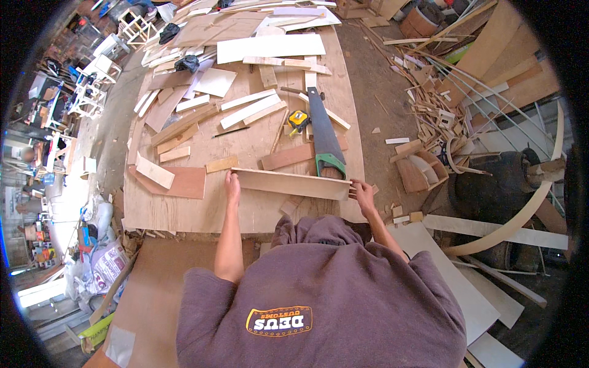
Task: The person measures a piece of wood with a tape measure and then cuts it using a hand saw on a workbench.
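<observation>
Between my two hands a long, thin wooden board [288, 184] is held on edge over the near part of the plywood workbench [184, 214]. My left hand [232, 186] grips its left end, and my right hand [362, 193] has the right end between thumb and fingers. Just beyond the board lies a handsaw [326, 126] with a green handle, its blade pointing away from me. A yellow and black tape measure [298, 120] sits left of the saw blade. Close by are a reddish-brown wood strip [288, 157] and a small wood block [221, 164].
Wood offcuts [187, 129] and white strips [248, 108] cover the bench's left side and middle. A white board [270, 48] lies farther back. Scrap wood [429, 104] heaps on the floor at right, near a dark drum [491, 187] and a curved wood strip [521, 230].
</observation>
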Demonstrator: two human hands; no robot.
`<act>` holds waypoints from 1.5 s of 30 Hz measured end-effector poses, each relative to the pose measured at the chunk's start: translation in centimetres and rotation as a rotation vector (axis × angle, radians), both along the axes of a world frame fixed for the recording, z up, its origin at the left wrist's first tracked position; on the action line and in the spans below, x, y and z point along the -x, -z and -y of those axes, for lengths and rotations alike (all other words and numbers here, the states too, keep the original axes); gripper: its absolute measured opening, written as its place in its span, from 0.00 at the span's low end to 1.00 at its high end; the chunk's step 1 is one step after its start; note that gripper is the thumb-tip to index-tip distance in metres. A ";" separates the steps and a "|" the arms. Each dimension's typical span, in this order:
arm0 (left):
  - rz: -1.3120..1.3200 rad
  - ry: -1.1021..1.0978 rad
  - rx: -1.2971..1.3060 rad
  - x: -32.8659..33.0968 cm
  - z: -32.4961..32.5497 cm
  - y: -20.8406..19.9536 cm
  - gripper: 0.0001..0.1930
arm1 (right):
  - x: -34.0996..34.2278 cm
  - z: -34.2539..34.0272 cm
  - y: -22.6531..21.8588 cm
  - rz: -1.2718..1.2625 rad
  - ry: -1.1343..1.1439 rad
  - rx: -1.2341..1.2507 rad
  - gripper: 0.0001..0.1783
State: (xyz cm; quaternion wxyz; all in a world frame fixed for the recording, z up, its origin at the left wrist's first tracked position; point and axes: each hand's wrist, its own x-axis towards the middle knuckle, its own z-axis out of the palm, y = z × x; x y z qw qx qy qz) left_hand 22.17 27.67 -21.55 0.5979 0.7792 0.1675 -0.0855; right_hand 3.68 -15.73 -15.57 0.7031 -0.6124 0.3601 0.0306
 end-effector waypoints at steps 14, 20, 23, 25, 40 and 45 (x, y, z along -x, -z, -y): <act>0.091 -0.280 0.300 1.4 -0.7 -0.8 0.26 | -2.7 -1.2 -5.4 0.214 -0.119 0.186 0.30; 0.238 -0.356 0.276 2.4 -0.7 -0.6 0.25 | -2.1 -1.5 -5.0 0.323 -0.161 0.124 0.31; 0.209 -0.335 0.277 3.1 1.8 -2.1 0.26 | -0.5 -0.7 -4.2 0.348 -0.128 0.117 0.34; 0.230 -0.348 0.287 3.3 1.0 -2.2 0.26 | -0.3 -1.2 -3.7 0.365 -0.143 0.108 0.36; 0.294 -0.207 0.128 5.6 -0.2 -3.1 0.21 | 2.8 -1.3 0.1 0.330 -0.271 0.172 0.42; 0.286 -0.284 0.107 6.4 -0.8 -2.0 0.18 | 4.0 -1.8 -0.6 0.240 -0.303 0.143 0.41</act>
